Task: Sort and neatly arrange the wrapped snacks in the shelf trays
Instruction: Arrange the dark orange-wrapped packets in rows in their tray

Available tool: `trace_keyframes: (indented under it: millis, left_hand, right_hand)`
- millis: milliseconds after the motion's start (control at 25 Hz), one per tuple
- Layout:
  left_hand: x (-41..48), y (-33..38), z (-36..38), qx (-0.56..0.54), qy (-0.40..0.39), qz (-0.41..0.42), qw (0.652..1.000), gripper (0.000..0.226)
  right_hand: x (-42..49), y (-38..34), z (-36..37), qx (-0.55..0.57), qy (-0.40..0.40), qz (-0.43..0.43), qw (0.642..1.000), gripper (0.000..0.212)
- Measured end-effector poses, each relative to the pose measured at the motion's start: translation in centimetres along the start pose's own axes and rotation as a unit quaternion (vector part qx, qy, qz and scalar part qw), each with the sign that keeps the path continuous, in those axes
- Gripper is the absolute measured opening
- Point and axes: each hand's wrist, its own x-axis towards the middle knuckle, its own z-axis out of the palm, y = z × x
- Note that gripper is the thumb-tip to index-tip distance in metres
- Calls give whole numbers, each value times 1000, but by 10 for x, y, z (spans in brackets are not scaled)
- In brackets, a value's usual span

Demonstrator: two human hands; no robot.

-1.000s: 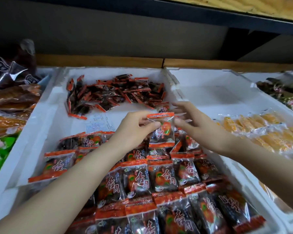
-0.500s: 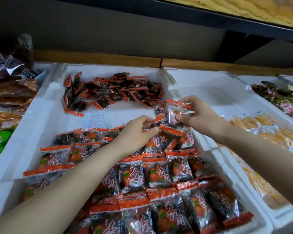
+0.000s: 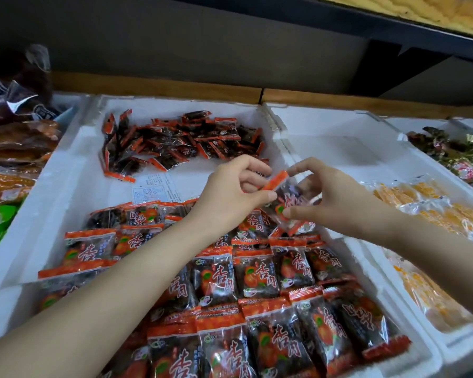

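1. The wrapped packet (image 3: 286, 203) is held in the air above the far end of the rows of packets (image 3: 257, 276), over the right side of the white foam tray (image 3: 66, 186).
2. Its long axis runs on a slant: one orange sealed end points up and to the left, the other down and to the right. The printed face is turned toward the camera.
3. The left hand (image 3: 230, 192) pinches the packet's upper left part between thumb and forefinger, with the other fingers curled. The right hand (image 3: 331, 197) pinches its right side, with the thumb on the lower front and the forefinger arched over the top.
4. The packet's right edge is hidden behind the right hand's fingers, and its print is blurred and hard to read. The left forearm covers part of the rows. The nearest packets are cut off by the bottom edge of the frame.
5. The packet is clear film over a dark filling, with orange bands at both ends, red-and-white characters and a picture of an orange fruit. It looks the same as those in the rows.
6. The rows lie overlapping, mostly with their orange ends toward the far and near sides. One packet at the near right (image 3: 361, 317) has its print turned round.
7. A pile of smaller packets (image 3: 180, 143) lies at the tray's far end, with a paper label (image 3: 153, 189) in front of it. Yellow snacks (image 3: 434, 208) fill the next tray on the right.
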Motion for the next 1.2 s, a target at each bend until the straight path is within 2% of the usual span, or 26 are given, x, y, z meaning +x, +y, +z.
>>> trace_keyframes:
  millis: [80,160,280,360,440,520,560,600,720,840,920,960,1040,1200]
  left_hand:
    - [2,0,3,15,-27,13,999,33]
    - [5,-2,6,15,-34,12,999,35]
    - [8,-6,5,-6,4,4,1000,33]
    - [7,-8,4,18,29,5,999,25]
    - [5,-15,-2,127,-15,-23,991,22]
    - [2,-27,-7,296,-130,-69,944,52]
    - [0,-31,-8,356,-173,-83,915,63]
    - [-2,-34,-9,382,-187,-91,900,69]
    - [-5,-38,-10,368,-157,-96,911,80]
    - [-7,-40,-15,363,-149,-111,913,80]
    - [-9,-41,-18,364,-152,-118,911,77]
    - [-9,-41,-19,365,-155,-119,910,77]
    - [-10,-42,-19,370,-160,-122,907,76]
    - [-11,-43,-21,379,-165,-111,904,76]
  right_hand:
    - [3,-2,-1,-57,-5,-48,997,37]
    - [10,-2,0,-56,-27,-67,996,27]
    - [22,1,2,-71,-70,-68,993,26]
    - [29,5,3,-95,-76,-75,990,22]
    - [39,10,0,-120,-57,-75,988,10]
    - [50,14,-3,-133,-56,-57,988,3]
    - [55,15,-3,-132,-75,-52,987,4]
    - [60,15,-1,-129,-101,-47,985,8]
    - [70,11,12,-116,-172,-41,977,13]
    - [77,7,26,-109,-236,-36,965,25]
    - [78,7,34,-116,-273,-30,955,18]
    - [78,7,37,-142,-278,-35,949,11]
    - [79,8,42,-197,-276,-47,940,14]
    - [81,9,39,-225,-251,-49,940,5]
